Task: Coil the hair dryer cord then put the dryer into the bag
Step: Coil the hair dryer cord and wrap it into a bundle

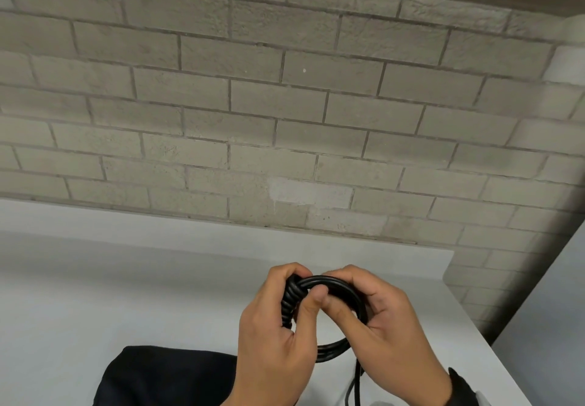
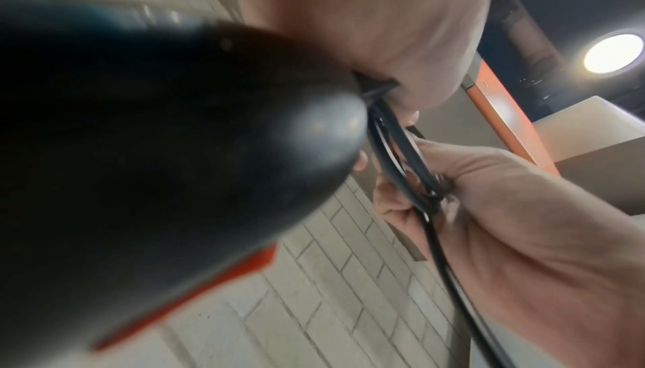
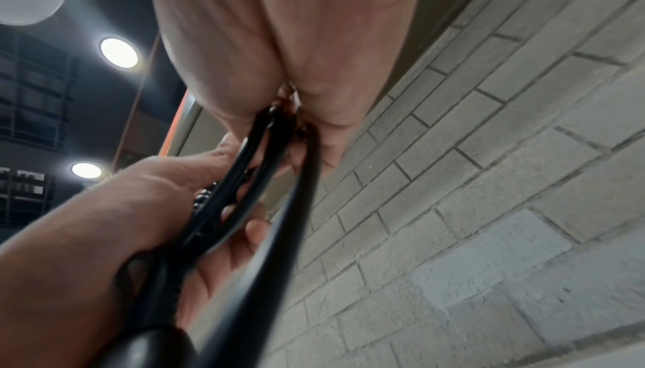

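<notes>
Above the counter's (image 1: 126, 279) near edge, both hands clutch the black cord (image 1: 329, 282), looped into a coil: left hand (image 1: 272, 336) wrapped round its ribbed end, right hand (image 1: 392, 326) pinching the loops. The dark bag (image 1: 164, 377) lies at the near edge.

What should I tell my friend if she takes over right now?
Left hand: grips the wound side of the cord coil.
Right hand: holds the coil's other side; a loose length of cord hangs below it.
Hair dryer: dark body close under the left wrist, out of the head view.
Bag: dark, lying on the white table near you.
Done: most of the coiling.
Left: finish the loose length, then put the dryer in the bag.
</notes>
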`<state>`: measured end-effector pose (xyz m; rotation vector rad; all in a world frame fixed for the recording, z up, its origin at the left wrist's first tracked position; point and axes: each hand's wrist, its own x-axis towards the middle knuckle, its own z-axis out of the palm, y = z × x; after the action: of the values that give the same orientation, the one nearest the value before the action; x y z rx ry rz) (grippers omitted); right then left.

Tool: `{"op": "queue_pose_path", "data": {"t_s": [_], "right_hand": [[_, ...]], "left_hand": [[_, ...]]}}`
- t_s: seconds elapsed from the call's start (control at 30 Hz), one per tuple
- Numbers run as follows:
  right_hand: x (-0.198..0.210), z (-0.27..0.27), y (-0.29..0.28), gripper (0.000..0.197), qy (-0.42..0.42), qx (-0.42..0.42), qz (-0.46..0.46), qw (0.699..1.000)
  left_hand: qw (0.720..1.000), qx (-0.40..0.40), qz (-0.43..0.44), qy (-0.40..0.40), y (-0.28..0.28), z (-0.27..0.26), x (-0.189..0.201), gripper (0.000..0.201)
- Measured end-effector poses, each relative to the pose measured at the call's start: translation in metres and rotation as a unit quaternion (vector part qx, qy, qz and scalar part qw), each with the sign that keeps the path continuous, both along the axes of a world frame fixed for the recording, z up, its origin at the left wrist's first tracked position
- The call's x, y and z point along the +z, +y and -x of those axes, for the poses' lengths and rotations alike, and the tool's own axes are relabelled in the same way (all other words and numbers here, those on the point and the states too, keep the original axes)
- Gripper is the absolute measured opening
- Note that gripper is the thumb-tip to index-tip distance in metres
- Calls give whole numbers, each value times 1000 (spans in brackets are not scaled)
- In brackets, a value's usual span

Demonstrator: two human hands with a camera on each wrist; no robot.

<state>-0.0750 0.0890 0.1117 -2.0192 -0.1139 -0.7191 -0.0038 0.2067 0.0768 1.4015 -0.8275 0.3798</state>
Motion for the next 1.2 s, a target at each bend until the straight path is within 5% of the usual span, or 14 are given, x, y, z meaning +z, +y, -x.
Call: {"op": "queue_pose_path", "data": {"t_s": [0.13,0.23,0.3,0.37,0.43,0.5,0.63,0.8,0.93,1.2], "right_hand": [[-19,1,4,43,-107,-114,100,983],[-35,-2,6,30,-182,-233,133,946],[-36,-2,10,14,-160,-312,158,923],[-39,-3,10,16,-134,-362,282,878],[-38,-4,13,22,-107,-363,310,872],[-33,-3,18,22,-57,-343,242,906],[-21,-2,23,20,97,-238,-57,965],[18,9,9,46,176,-32,-331,927],[15,21,1,20,165,27,-248,954],[1,28,-4,10,117,-79,-283,949]], "left_hand": [[999,0,30,36,-3,1,-1,14],[997,-3,50,58,-6,4,-2,15],[996,-2,60,72,-8,5,0,14],[993,0,71,92,-8,5,1,13],[993,0,72,97,-10,3,0,12],[995,7,56,83,-11,2,-1,10],[998,25,37,53,-11,-5,-4,9],[996,9,68,59,-9,-8,-5,28],[986,-66,110,110,-8,-14,-8,27],[990,-97,65,77,-11,-15,-10,35]]}}
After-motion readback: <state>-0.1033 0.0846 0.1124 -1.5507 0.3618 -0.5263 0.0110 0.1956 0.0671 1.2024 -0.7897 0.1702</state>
